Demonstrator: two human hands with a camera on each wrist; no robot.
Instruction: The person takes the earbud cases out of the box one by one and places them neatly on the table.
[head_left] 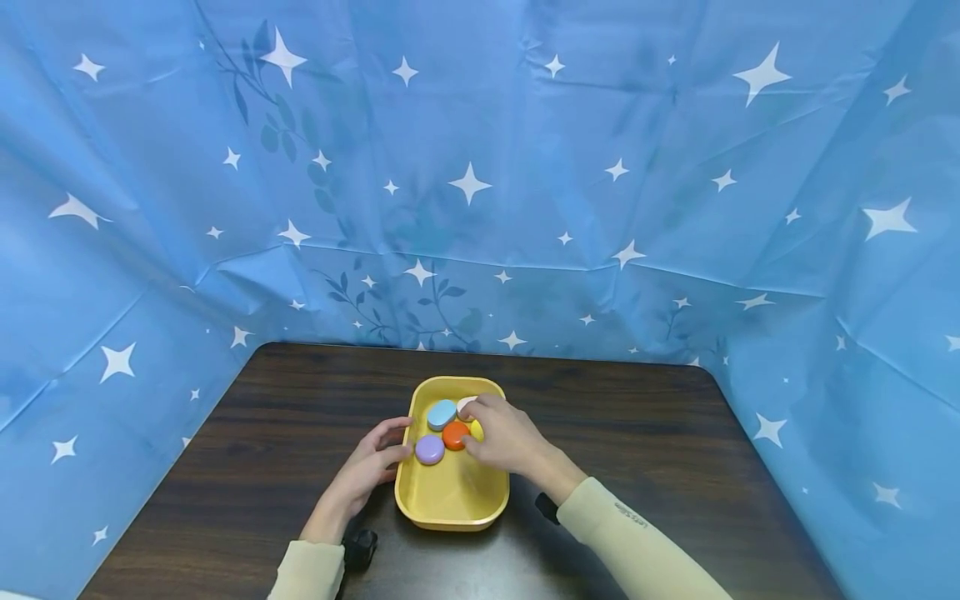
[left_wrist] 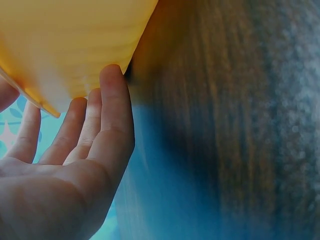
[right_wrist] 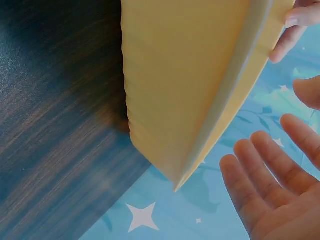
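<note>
1. Just left of lower centre, the left hand [head_left: 363,471] grips the yellow tray [head_left: 450,505]!
2. Lower centre, inside: purple disc [head_left: 430,450], blue disc [head_left: 442,414], orange disc [head_left: 454,435], white disc [head_left: 467,407], yellow disc [head_left: 477,430].
3. Rightmost, the right hand [head_left: 510,433] hovers, thumb and fingers apart!

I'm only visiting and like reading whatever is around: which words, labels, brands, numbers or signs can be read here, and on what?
"Let's": seemingly the start of small dark lettering on the right sleeve; the rest is too small to read surely.
No other lettering or numbers can be made out, whether on the yellow tray, the coloured pieces or the starry cloth.
</note>
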